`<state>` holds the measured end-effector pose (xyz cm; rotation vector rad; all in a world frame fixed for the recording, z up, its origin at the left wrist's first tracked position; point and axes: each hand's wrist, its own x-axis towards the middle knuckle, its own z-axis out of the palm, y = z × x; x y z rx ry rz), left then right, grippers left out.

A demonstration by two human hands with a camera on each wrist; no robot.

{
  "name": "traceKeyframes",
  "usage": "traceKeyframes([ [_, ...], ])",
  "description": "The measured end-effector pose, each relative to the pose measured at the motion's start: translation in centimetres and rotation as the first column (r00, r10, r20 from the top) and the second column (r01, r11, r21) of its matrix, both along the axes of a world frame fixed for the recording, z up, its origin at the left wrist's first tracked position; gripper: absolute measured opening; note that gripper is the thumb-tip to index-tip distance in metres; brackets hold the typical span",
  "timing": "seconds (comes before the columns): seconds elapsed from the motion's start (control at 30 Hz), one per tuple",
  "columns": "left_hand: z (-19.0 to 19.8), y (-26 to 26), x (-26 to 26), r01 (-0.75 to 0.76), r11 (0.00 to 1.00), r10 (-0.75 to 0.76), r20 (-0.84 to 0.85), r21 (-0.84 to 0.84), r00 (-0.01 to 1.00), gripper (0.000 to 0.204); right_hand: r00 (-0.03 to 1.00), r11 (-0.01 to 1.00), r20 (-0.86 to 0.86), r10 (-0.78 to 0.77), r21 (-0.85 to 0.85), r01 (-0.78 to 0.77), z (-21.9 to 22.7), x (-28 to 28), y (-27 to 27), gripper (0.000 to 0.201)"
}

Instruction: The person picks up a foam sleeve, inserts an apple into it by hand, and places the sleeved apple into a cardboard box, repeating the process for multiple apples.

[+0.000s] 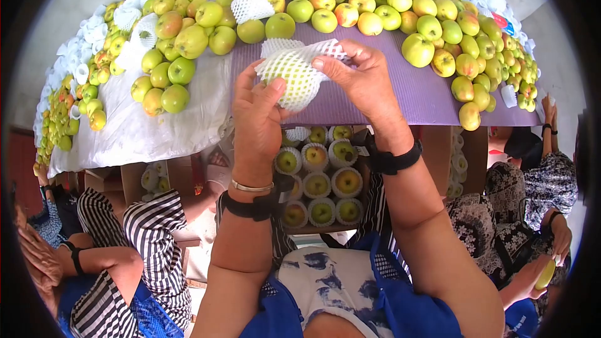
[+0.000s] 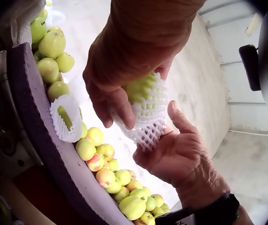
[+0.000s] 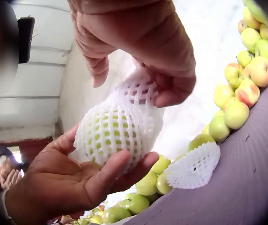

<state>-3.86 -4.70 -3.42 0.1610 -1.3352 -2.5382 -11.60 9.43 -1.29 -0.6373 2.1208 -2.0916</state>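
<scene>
A green apple (image 3: 107, 131) sits inside a white foam net sleeve (image 1: 292, 72), held up between both hands above the purple mat (image 1: 400, 87). My left hand (image 1: 258, 109) cups the wrapped apple (image 2: 143, 91) from below, fingers curled round it. My right hand (image 1: 357, 72) pinches the net's open end (image 3: 141, 89) at the top. In the left wrist view the net (image 2: 148, 126) hangs past the fruit. Loose green and yellow-red apples (image 1: 325, 0) are heaped along the mat's far side.
A box of net-wrapped apples (image 1: 319, 181) sits below the table's edge. Spare foam nets (image 1: 250, 5) lie among the fruit, one (image 3: 194, 166) close to the hands. A white sheet (image 1: 150, 125) covers the left part. Other people sit at left (image 1: 144, 238) and right (image 1: 538, 181).
</scene>
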Motion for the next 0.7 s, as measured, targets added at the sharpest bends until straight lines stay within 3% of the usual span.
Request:
traceKeyframes([
  [0.07, -0.08, 0.06, -0.02, 0.018, 1.0, -0.018, 0.024, 0.02, 1.0, 0.042, 0.99, 0.998, -0.128, -0.056, 0.015, 0.059, -0.55, -0.18, -0.19, 0.014],
  [0.17, 0.18, 0.39, 0.12, 0.029, 0.999, -0.03, 0.045, 0.015, 0.999, 0.046, 0.999, 0.991, 0.001, -0.041, -0.129, 0.041, -0.1, 0.26, -0.56, 0.013],
  [0.27, 0.35, 0.4, 0.13, 0.034, 0.999, -0.034, 0.058, -0.016, 0.998, 0.049, 0.999, 0.995, -0.027, -0.016, -0.098, 0.013, -0.17, 0.17, -0.31, 0.012],
  [0.37, 0.42, 0.31, 0.06, 0.039, 0.999, -0.036, 0.072, -0.03, 0.997, 0.047, 0.982, 0.99, -0.182, -0.046, 0.127, 0.07, 0.14, 0.1, 0.21, 0.012],
  [0.47, 0.38, 0.32, 0.08, 0.04, 0.999, -0.037, 0.066, -0.038, 0.997, 0.045, 0.992, 0.993, -0.092, -0.085, -0.089, 0.077, -0.22, 0.26, -0.21, 0.013],
  [0.7, 0.3, 0.29, 0.08, 0.025, 0.998, -0.022, 0.056, -0.054, 0.998, 0.043, 0.998, 0.988, 0.05, 0.048, -0.151, -0.04, 0.07, 0.27, -0.16, 0.013],
])
